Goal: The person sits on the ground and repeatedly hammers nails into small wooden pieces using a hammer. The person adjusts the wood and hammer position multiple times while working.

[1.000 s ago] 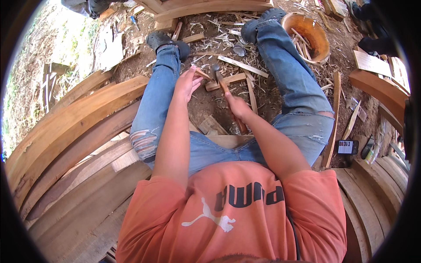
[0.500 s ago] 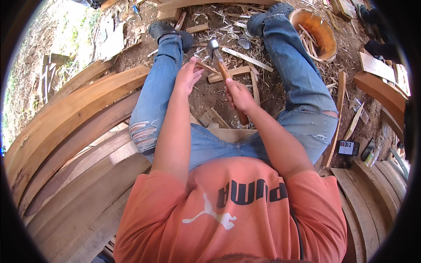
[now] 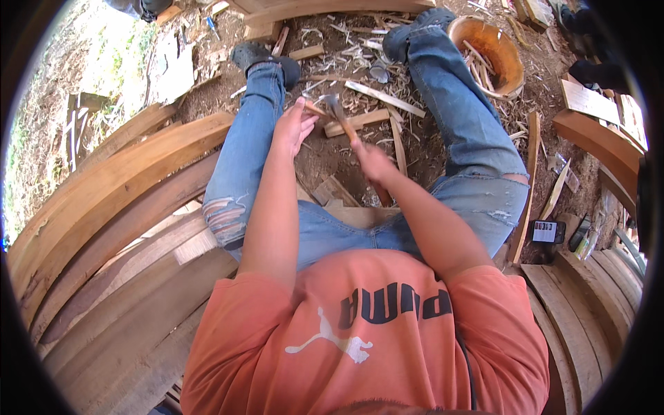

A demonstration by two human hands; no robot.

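Between my legs, my right hand (image 3: 375, 164) is wrapped round the wooden handle of a hammer (image 3: 344, 123). The metal head points away from me and sits close to my left hand (image 3: 292, 128). That hand holds a short, thin strip of wood (image 3: 316, 109) between thumb and fingers, with the other fingers partly extended. The strip's far end reaches the hammer head; whether they touch I cannot tell. Below them a short wooden block (image 3: 357, 123) lies on the ground.
A round orange-brown tub (image 3: 508, 57) with wood sticks stands by my right foot. Long curved boards (image 3: 131, 166) are stacked at my left, and more planks (image 3: 567, 304) at my right. A phone (image 3: 546, 232) lies beside my right knee. Wood shavings (image 3: 332, 41) litter the dirt.
The hammer head has come down and slightly left toward the strip of wood. My right hand has lowered with it, blurred a little, while my left hand stays nearly in place.
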